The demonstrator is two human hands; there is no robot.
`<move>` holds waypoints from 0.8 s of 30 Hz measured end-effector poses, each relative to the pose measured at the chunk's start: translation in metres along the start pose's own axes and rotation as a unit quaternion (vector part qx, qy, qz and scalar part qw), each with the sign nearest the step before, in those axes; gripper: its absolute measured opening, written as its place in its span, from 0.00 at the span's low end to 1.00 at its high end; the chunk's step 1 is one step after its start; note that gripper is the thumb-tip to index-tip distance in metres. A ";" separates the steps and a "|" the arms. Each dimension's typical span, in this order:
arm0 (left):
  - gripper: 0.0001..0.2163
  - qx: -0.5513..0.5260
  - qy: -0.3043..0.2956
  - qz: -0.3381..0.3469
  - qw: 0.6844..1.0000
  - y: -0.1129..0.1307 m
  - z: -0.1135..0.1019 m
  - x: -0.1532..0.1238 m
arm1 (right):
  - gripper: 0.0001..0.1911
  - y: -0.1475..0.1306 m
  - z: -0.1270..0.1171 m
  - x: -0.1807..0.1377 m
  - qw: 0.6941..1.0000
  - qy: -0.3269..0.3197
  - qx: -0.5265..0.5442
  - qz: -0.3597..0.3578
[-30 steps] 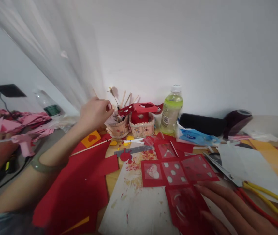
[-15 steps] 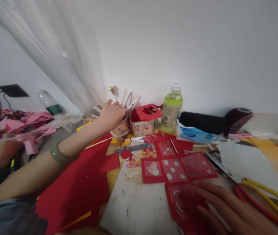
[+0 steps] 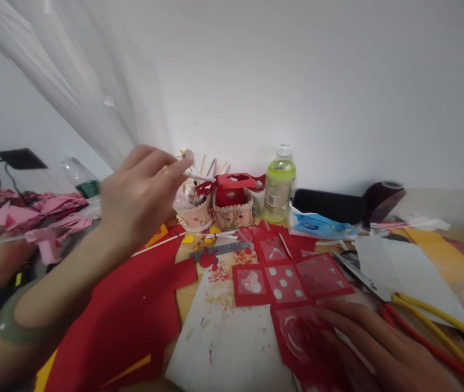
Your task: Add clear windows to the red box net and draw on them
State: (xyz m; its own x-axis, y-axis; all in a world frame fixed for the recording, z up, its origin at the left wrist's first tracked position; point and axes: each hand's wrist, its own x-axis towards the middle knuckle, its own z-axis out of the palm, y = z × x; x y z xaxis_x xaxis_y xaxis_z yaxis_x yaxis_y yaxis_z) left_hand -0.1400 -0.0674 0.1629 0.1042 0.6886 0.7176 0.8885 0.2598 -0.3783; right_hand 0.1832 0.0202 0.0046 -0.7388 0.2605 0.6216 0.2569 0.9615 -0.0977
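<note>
My left hand point(image 3: 142, 198) is raised in front of the decorated cup point(image 3: 195, 215), fingers pinched on a thin white stick point(image 3: 201, 176) that points right; blur hides its exact kind. The cup holds several sticks. My right hand point(image 3: 382, 340) lies with fingers stretched over the lower part of a red paper cutout point(image 3: 292, 321), which has clear film over its windows. White shapes, one a heart point(image 3: 251, 282), show in those windows. Beneath the cutout is a stained white board point(image 3: 219, 348).
Scissors point(image 3: 362, 277) with red and yellow handles lie right of the cutout. A green drink bottle point(image 3: 279, 188), tissue pack point(image 3: 321, 224) and second cup point(image 3: 234, 215) stand along the wall. Red paper point(image 3: 125, 316) spreads left. Another person's hand point(image 3: 5, 250) is at far left near a pink tool point(image 3: 44, 245).
My left hand has drawn back from the cup, leftward and nearer to me, with the white stick now in its fingers. My right hand stays on the cutout. The view has shifted slightly.
</note>
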 end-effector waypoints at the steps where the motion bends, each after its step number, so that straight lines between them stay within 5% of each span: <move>1: 0.09 -0.062 0.057 0.003 0.996 0.006 -0.009 -0.007 | 0.13 -0.002 -0.001 0.004 1.000 0.007 0.016 0.014; 3: 0.09 -0.230 0.131 0.000 0.964 0.024 -0.018 -0.023 | 0.10 -0.008 -0.005 0.012 0.993 0.003 0.078 0.092; 5: 0.08 -0.425 0.105 -0.014 0.899 0.050 -0.016 -0.040 | 0.10 -0.018 -0.010 0.021 0.955 -0.028 0.195 0.220; 9: 0.04 -0.638 -0.050 -0.095 0.763 0.104 0.001 -0.067 | 0.20 -0.039 -0.017 0.034 0.766 -0.120 0.515 0.365; 11: 0.08 -0.646 -0.090 -0.069 0.755 0.123 0.004 -0.074 | 0.22 -0.045 -0.018 0.036 0.692 -0.109 0.601 0.384; 13: 0.12 -0.605 -0.111 -0.006 0.788 0.134 0.002 -0.075 | 0.19 -0.047 -0.018 0.036 0.653 -0.071 0.638 0.402; 17: 0.15 -0.443 -0.175 0.107 0.873 0.142 -0.006 -0.068 | 0.19 -0.047 -0.019 0.033 0.648 -0.041 0.632 0.423; 20: 0.15 -0.416 -0.200 0.187 0.867 0.145 -0.004 -0.064 | 0.22 -0.047 -0.022 0.027 0.678 -0.059 0.577 0.451; 24: 0.18 -0.430 -0.122 0.256 0.857 0.148 0.000 -0.067 | 0.20 -0.050 -0.030 0.008 0.709 -0.104 0.519 0.466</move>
State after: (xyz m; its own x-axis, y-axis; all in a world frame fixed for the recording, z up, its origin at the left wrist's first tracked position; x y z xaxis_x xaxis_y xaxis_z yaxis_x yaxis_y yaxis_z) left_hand -0.0154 -0.0753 0.0591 0.5748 0.7125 0.4024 0.7666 -0.6409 0.0398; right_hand 0.1832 -0.0286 0.0382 -0.6533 0.7283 -0.2067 0.1769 -0.1186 -0.9771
